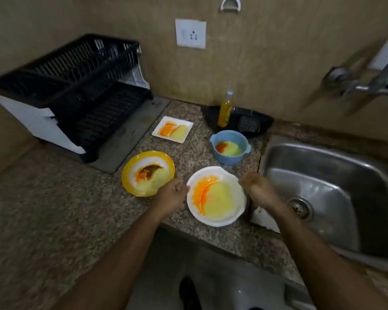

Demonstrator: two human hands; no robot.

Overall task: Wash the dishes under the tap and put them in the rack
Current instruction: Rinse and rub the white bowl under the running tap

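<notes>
Lower centre of the frame: my two forearms reach up from the bottom edge toward the white plate [216, 196], which lies flat on the worktop [54, 209] near its front edge.
Left hand: my left hand [171, 195] is at the plate's left rim, fingers curled inward; blur keeps me from telling whether it pinches the rim or only touches it.
Right hand: my right hand [257, 187] is at the plate's right rim, fingers bent over the edge; whether it grips yet, I cannot tell.
White plate: smeared orange and yellow, unwashed.
Yellow plate [147, 173]: just left of my left hand, flat, dirty, with a dark smear.
Sink [323, 186]: right of the frame, steel, with no dishes in it as far as I can see.
Blue bowl [230, 147]: above the white plate, dirty inside.
Square plate [172, 129]: centre, further back, stained orange and yellow.
Soap bottle [226, 109]: upright at the wall.
Tap [367, 86]: upper right, no water seen running.
Rack [76, 86]: upper left, black, seemingly without dishes.
Progress: I judge nothing washed yet; four dirty dishes remain, and the white plate looks like my first.
</notes>
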